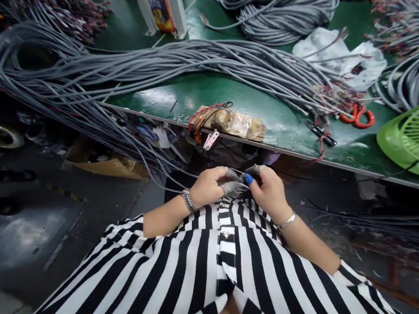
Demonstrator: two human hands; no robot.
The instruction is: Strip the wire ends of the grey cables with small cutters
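Note:
My left hand (212, 185), with wrapped fingertips and a watch on its wrist, is closed in a pinch in front of my striped shirt. Grey cables (156, 164) run down off the table edge toward it, and it grips one near its end. Close beside it, my right hand (269, 190) pinches thin wires (242, 179) at that cable end between wrapped fingers, one tip covered in blue. The finest details between the fingertips are too small to make out. A long bundle of grey cables (205, 59) lies across the green table (155, 99) beyond both hands.
At the table's near edge lies a taped wooden block (241, 124) with red and black wires. Red-handled scissors (364, 117) and a black tool (320, 132) rest by the bundle's stripped ends. A green fan (417, 136) stands right; cable coils (280, 14) lie behind.

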